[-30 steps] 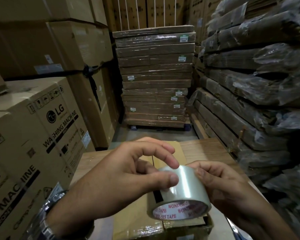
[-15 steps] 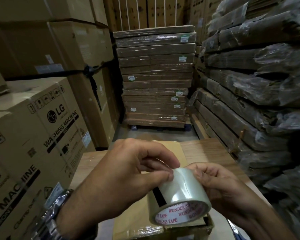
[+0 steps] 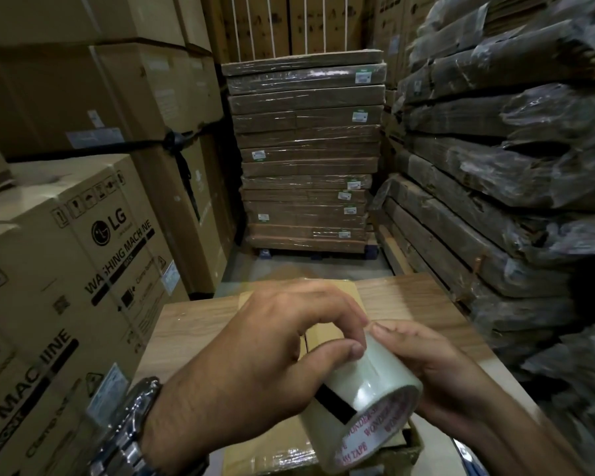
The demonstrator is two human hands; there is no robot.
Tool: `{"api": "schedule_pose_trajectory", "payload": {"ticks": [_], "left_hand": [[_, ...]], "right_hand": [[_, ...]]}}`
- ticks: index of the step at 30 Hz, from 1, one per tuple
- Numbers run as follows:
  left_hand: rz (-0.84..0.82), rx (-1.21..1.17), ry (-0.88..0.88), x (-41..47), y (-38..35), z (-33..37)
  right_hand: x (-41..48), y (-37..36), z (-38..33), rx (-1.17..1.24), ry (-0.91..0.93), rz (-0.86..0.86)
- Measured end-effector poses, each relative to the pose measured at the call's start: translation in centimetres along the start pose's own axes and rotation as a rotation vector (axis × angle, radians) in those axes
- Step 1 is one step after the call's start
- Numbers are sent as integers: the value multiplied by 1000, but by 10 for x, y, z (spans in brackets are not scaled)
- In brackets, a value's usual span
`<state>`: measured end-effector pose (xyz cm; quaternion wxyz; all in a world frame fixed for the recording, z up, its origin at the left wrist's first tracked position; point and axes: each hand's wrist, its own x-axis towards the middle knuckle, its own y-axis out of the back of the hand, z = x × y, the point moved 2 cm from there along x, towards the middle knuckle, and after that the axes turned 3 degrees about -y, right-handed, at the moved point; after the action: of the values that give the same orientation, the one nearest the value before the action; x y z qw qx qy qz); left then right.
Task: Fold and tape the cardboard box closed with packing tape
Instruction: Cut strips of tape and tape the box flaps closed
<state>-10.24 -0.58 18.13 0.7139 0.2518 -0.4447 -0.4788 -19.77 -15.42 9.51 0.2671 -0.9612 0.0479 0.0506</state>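
Note:
A roll of clear packing tape (image 3: 368, 396) with red lettering on its core is held above the cardboard box (image 3: 272, 451). My right hand (image 3: 440, 376) cups the roll from the right, fingers curled round it. My left hand (image 3: 265, 355) comes over the roll from the left, thumb and fingertips pinching at the roll's upper surface. The box lies on a wooden table (image 3: 193, 324) under my hands; its top flaps are folded flat with a dark gap along the seam. Most of the box is hidden by my hands.
LG washing machine cartons (image 3: 66, 269) stand stacked close on the left. A pallet of wrapped flat cartons (image 3: 306, 159) fills the back. Plastic-wrapped bundles (image 3: 512, 166) are stacked on the right. A strip of bare floor (image 3: 289, 266) lies beyond the table.
My left fingers have curled down from above the roll onto its upper surface, beside my right fingertips. The roll has tilted slightly in my right hand.

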Motion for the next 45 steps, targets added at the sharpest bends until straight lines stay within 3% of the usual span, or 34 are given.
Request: {"api": "schedule_pose_trajectory", "payload": {"ticks": [4,7,9,10,12,14,16,26,35,45], "left_hand": [[62,166,-46,0,-9,1],[158,268,-40,-1,-12,0],[205,323,-31,-2,-11,-3],[220,344,-27,-2,-10,-5],[236,348,-11,-1,-9,-8],[246,326,11,1,-7,-12],[257,326,26,3,-5,-14],[317,346,45,7,1,-15],[361,340,51,11,7,-8],[446,327,105,8,-2,-13]], "right_hand": [[5,-12,-5,-129,57,119],[6,-6,-1,-459,217,514],[-2,-6,2,-507,455,764],[-6,-9,4,-495,573,787],[-14,-15,16,-513,671,635],[-13,-22,30,-565,622,437],[-11,-23,41,-490,545,357],[-10,-34,30,-755,544,484],[2,-31,33,-653,443,513],[8,-33,29,-694,367,608]]}}
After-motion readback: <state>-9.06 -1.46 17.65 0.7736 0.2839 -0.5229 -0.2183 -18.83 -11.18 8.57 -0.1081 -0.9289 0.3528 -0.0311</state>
